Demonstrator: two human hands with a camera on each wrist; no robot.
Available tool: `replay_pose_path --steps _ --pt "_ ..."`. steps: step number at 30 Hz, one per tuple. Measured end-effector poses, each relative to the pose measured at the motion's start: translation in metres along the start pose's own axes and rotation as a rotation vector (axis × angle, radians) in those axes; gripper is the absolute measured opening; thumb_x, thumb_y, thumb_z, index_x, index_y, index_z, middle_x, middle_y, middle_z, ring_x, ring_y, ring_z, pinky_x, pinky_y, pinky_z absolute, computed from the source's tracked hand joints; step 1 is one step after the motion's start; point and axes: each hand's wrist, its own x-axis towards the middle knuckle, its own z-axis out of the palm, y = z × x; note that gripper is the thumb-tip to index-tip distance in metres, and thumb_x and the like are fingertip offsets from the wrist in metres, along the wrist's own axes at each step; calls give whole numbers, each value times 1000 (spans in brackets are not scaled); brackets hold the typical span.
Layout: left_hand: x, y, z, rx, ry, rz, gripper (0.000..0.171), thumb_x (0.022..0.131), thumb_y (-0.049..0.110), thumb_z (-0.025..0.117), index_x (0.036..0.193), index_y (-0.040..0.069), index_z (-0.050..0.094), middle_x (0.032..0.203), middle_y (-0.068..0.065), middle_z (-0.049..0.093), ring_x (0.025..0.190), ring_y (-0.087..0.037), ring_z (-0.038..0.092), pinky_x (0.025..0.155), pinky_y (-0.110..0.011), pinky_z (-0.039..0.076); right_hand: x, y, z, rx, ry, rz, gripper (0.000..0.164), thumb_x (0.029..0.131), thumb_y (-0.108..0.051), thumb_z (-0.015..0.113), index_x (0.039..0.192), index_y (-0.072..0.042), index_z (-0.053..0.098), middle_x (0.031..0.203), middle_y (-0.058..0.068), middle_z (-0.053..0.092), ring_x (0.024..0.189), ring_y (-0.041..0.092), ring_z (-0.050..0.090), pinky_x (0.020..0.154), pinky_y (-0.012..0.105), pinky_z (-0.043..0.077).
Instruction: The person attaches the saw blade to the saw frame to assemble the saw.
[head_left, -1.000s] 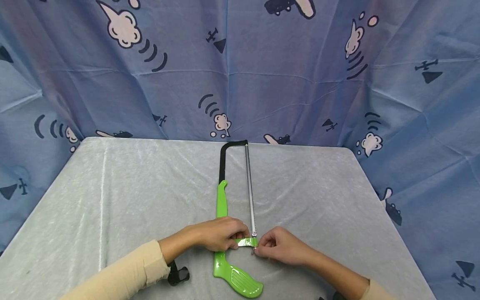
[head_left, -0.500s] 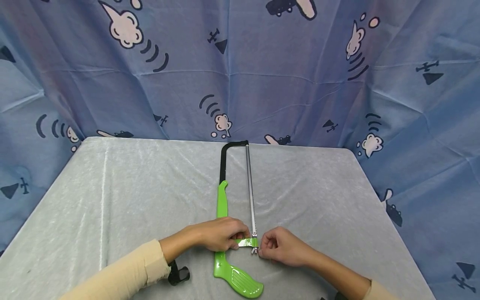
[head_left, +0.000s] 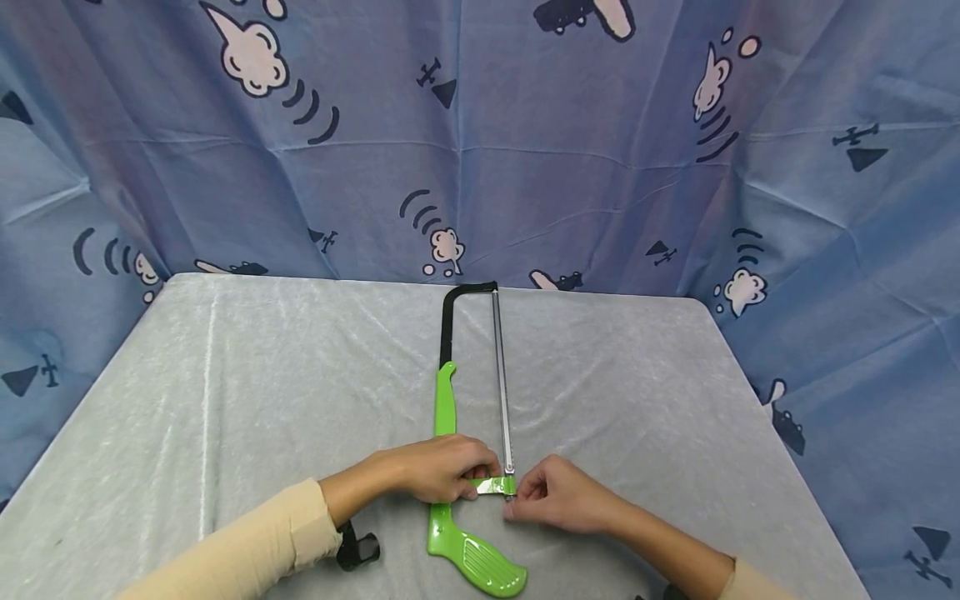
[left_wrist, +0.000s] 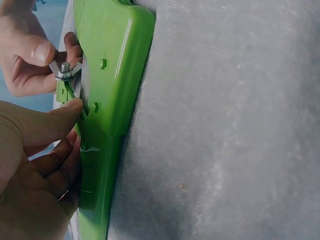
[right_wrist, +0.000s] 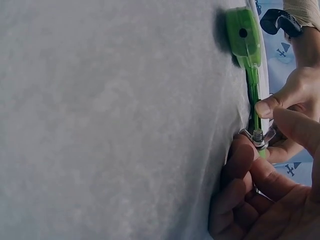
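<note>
A hacksaw lies on the table, with a green handle, a black front bow and a silver blade along its right side. My left hand grips the green crosspiece near the blade's lower end, thumb on top. At the end of that crosspiece sits a metal wing nut on a threaded bolt. My right hand has its thumb and curled fingers at the nut's wings. In the right wrist view a fingertip touches one wing. From the head view the right fingers mostly hide the nut.
A light grey cloth covers the table. Behind it hangs a blue patterned curtain. A black wrist-camera mount sits under my left forearm, close to the table.
My right fingers drew off the wing nut to the right half a second ago, and now are back around it. The left hand and the hacksaw have stayed in place.
</note>
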Motion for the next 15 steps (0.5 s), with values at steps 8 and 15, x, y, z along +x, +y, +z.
replay_pose_path --steps 8,15 --pt "0 1 0 -1 3 -5 20 85 0 73 98 14 68 79 12 54 73 0 50 68 -15 43 1 -1 3 30 20 46 35 89 -24 72 66 2 67 53 -11 48 46 0 42 44 18 32" --pt "0 0 0 -9 6 9 20 85 0 73 98 13 68 79 11 54 73 0 50 68 -16 43 1 0 3 37 28 38 32 89 -22 71 68 1 67 54 -11 49 47 1 45 45 18 35"
